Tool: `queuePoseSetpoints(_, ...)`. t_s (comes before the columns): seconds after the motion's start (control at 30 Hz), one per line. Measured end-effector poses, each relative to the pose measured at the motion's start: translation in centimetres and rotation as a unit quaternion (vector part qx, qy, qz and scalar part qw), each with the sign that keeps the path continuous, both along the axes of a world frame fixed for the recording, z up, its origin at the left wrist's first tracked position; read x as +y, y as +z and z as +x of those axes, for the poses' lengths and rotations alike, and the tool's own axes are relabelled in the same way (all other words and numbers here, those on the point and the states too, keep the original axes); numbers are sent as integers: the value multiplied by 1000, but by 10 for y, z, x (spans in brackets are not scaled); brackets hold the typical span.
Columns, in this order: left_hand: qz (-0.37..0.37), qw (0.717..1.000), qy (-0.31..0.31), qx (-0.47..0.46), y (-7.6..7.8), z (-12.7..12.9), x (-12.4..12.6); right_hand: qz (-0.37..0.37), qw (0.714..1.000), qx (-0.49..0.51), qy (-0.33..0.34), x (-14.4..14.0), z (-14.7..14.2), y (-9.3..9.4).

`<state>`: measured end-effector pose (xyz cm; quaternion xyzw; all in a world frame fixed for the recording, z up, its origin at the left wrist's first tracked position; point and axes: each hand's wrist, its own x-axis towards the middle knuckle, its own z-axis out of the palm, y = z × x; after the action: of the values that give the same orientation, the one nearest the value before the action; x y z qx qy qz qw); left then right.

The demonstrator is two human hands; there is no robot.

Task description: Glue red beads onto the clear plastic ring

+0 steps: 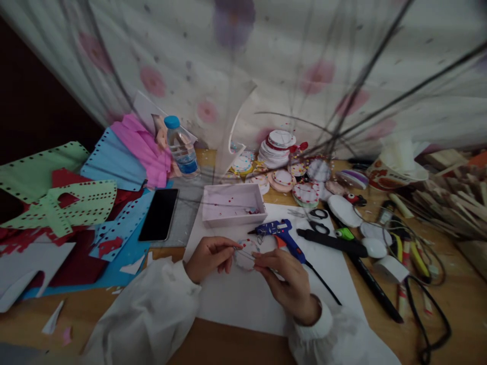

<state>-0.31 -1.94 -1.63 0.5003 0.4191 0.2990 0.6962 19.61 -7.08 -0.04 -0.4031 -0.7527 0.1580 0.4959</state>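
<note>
My left hand (213, 257) is closed in a pinch, its fingertips at a tiny red spot; what they grip is too small to make out. My right hand (286, 280) pinches a thin metallic tool (248, 254), tweezers-like, that points left toward the left fingertips. Below and between both hands is a small round white disc (244, 261) with red dots along its rim, over a white paper sheet (236, 304). Just beyond the right hand lies a blue hot glue gun (283, 233), nozzle pointing left. A shallow pale box (234, 219) with small red bits inside sits behind the disc.
Left are a black phone (159, 215), a water bottle (183, 149) and cut coloured sheets (81, 213). Decorated white discs (277, 152) are stacked at the back. Scissors (318, 221), a black stick-like tool (331, 242), cables (413, 309) and wooden sticks (452, 195) crowd the right.
</note>
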Motion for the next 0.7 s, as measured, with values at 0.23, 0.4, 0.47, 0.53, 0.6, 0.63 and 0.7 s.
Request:
queuePoseSetpoints(0.23,0,1000,-5,8,-2,1,0,15,1000,24,-9,0,0,0)
queuePoseSetpoints(0.4,2,1000,-8,6,-2,1,0,17,999,35,-15,1,-1,1)
queuePoseSetpoints(0.47,4,1000,-12,2,-3,0,0,15,999,36,-16,1,-1,1)
queuePoseSetpoints(0.53,5,1000,-14,-1,-4,0,0,12,999,36,-15,1,-1,1)
queuePoseSetpoints(0.6,7,1000,-15,-3,-6,0,0,9,999,41,-13,1,-1,0)
queuePoseSetpoints(0.63,6,1000,-14,-3,-6,0,0,7,999,45,-13,1,-1,-1)
queuePoseSetpoints(0.7,5,1000,-13,-2,-6,0,0,0,998,55,-17,1,-1,-1)
